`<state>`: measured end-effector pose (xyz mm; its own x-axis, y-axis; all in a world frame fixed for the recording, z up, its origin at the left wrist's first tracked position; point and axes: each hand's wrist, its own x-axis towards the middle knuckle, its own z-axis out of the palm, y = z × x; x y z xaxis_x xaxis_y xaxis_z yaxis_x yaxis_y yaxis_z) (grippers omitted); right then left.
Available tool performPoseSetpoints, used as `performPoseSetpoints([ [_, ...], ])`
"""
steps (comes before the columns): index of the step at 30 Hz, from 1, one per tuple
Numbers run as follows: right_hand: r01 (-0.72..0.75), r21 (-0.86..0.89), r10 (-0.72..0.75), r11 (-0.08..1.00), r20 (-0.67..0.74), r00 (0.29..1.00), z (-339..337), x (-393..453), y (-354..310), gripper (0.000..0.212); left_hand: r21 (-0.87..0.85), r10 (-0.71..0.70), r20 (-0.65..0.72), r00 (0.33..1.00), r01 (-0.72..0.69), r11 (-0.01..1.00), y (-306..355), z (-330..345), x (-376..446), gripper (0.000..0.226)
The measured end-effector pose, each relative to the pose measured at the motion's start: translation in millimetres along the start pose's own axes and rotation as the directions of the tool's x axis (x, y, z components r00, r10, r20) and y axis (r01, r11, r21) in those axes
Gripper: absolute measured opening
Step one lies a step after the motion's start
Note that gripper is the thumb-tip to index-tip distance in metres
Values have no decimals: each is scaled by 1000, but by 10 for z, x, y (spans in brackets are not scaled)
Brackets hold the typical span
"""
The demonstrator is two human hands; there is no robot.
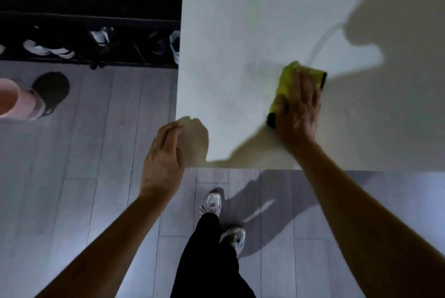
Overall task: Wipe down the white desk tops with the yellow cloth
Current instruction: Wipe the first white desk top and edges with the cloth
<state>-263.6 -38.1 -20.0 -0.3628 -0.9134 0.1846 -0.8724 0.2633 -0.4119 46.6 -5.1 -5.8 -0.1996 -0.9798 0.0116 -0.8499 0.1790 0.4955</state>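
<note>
Yellow cloth (286, 81) lies flat on the white table (240, 33), pressed under the right hand (298, 107); the grip is a spread palm with fingers laid over the fabric, its thumb at the cloth's near edge, where a dark trim shows. The cloth sits toward the table's near side, about midway along the visible top. The left hand (163, 158) is at the table's near left corner, fingers loosely bent with the tips touching the edge, holding nothing. Shadows of both arms fall across the table. Beyond the table's left edge a dark shoe rack (84, 42) holds several shoes, and a pink bucket (14, 100) stands on the grey plank floor (72, 177) further left. Below the table's near edge the person's two sneakers (212, 204) show.
</note>
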Motion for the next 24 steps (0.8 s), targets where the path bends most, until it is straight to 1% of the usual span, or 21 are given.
performPoseSetpoints([
  [2,69,-7,-68,998,42,997,144,-267,-413,64,-22,-22,9,1000,22,1000,5,-9,-194,44],
  [4,117,-10,-115,993,124,986,274,-535,-880,66,-53,-39,5,999,40,998,34,-21,-297,45],
  [5,163,7,-162,987,163,973,337,-670,-1098,66,-78,-68,-7,998,67,995,60,-38,-330,45],
  [8,352,97,-365,931,244,898,530,-973,-1577,71,-146,-188,-65,980,177,973,129,-110,-398,45],
  [10,434,112,-449,894,244,860,643,-1010,-1663,69,-160,-214,-100,972,197,967,166,-130,-405,46],
  [13,477,100,-486,873,254,836,620,-1011,-1515,68,-135,-188,-101,977,173,976,232,-98,-395,48],
  [14,473,100,-482,875,256,838,561,-1028,-1427,70,-122,-172,-92,981,160,979,262,-65,-391,48],
  [16,418,106,-431,902,235,871,420,-1062,-1191,72,-97,-119,-65,991,113,989,353,22,-389,46],
  [19,295,64,-302,953,176,937,162,-1041,-691,62,16,58,4,998,-58,998,459,220,-369,46],
  [21,214,32,-216,976,147,965,-42,-985,-315,59,102,172,88,981,-181,978,514,349,-343,55],
  [22,180,25,-181,983,126,975,-144,-960,-126,59,126,202,127,971,-218,968,541,400,-338,59],
  [24,115,4,-115,993,81,990,-317,-927,265,57,162,210,153,966,-235,959,602,482,-348,62],
])
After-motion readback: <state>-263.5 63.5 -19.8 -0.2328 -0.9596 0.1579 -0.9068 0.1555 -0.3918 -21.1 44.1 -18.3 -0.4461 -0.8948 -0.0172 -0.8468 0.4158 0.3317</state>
